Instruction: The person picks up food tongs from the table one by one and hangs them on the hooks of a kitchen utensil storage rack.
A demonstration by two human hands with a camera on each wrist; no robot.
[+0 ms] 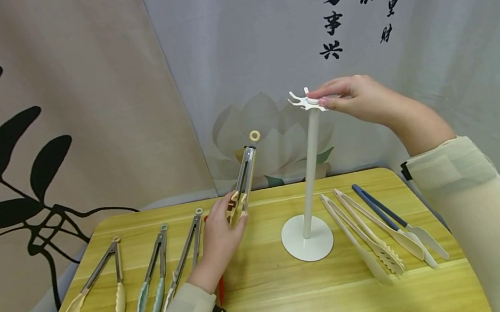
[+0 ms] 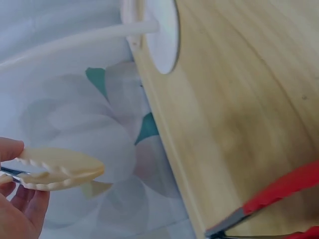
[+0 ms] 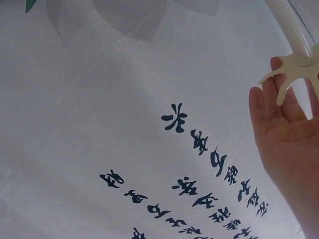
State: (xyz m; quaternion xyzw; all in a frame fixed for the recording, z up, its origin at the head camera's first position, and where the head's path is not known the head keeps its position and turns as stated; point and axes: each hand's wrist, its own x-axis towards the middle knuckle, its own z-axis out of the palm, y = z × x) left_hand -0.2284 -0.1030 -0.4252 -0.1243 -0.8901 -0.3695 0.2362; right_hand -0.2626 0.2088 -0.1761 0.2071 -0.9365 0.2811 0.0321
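Observation:
My left hand (image 1: pixel 220 233) grips metal tongs (image 1: pixel 246 170) by their cream scalloped tips, raised above the table with the cream ring end pointing up. In the left wrist view the tongs' tips (image 2: pixel 65 169) lie close together between thumb and fingers. A white rotating-style utensil stand (image 1: pixel 312 168) with a round base stands right of centre. At its top, my right hand (image 1: pixel 363 98) pinches the white hook head (image 1: pixel 307 101) between fingers and thumb. From below, the right wrist view shows fingers behind the hooks (image 3: pixel 281 82); part of the head is cut off.
On the left lie cream-tipped tongs (image 1: pixel 78 303), mint-tipped tongs (image 1: pixel 142 299) and more metal tongs (image 1: pixel 186 251). Red tongs (image 2: pixel 284 186) are mostly hidden behind the left arm in the head view. Beige utensils (image 1: pixel 364 236) and blue-handled ones (image 1: pixel 384 211) lie right of the stand.

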